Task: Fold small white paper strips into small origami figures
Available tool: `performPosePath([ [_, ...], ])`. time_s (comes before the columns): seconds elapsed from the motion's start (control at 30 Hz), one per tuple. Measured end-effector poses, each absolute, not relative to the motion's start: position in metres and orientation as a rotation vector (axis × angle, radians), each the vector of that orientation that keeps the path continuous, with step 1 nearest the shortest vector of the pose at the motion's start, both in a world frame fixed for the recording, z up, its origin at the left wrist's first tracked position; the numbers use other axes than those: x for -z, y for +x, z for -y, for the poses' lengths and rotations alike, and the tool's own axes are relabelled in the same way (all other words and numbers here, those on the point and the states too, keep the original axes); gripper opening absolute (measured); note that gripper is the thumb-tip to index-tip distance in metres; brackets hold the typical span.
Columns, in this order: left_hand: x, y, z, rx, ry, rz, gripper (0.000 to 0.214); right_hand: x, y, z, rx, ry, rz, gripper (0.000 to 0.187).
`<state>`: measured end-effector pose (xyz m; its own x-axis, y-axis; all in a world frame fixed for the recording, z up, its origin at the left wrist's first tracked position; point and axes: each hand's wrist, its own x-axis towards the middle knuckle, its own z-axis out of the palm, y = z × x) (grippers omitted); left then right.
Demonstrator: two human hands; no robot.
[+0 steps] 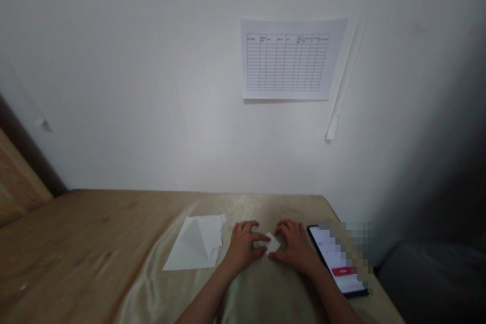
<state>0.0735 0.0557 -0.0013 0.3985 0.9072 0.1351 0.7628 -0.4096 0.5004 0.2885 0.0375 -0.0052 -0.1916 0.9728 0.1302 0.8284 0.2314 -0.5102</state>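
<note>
A small folded piece of white paper (272, 243) lies on the wooden table (87, 243) between my two hands. My left hand (245, 244) rests beside it with curled fingers, thumb and forefinger pinching its left edge. My right hand (294, 246) lies on its right side, fingers bent down onto the table, thumb against the paper's lower edge. Both forearms come in from the bottom of the view.
A stack of white sheets (197, 249) with diagonal creases lies left of my hands. A lit phone (336, 263) lies at the table's right edge. A printed table sheet (288, 59) hangs on the white wall behind. A dark seat stands at lower right.
</note>
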Motion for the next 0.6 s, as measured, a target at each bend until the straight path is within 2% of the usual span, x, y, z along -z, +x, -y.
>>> performPosePath([
  [0.27,0.0017,0.0748,-0.0526,-0.607,2.295,-1.497,0.030,0.0149,0.2984,-0.0470,-0.531,-1.513,1.978,0.013],
  [0.6,0.0010,0.0762,-0.0522,-0.620,2.295,-1.513,0.029,0.0157,0.2966,-0.0439,-0.571,-1.465,2.038,0.005],
])
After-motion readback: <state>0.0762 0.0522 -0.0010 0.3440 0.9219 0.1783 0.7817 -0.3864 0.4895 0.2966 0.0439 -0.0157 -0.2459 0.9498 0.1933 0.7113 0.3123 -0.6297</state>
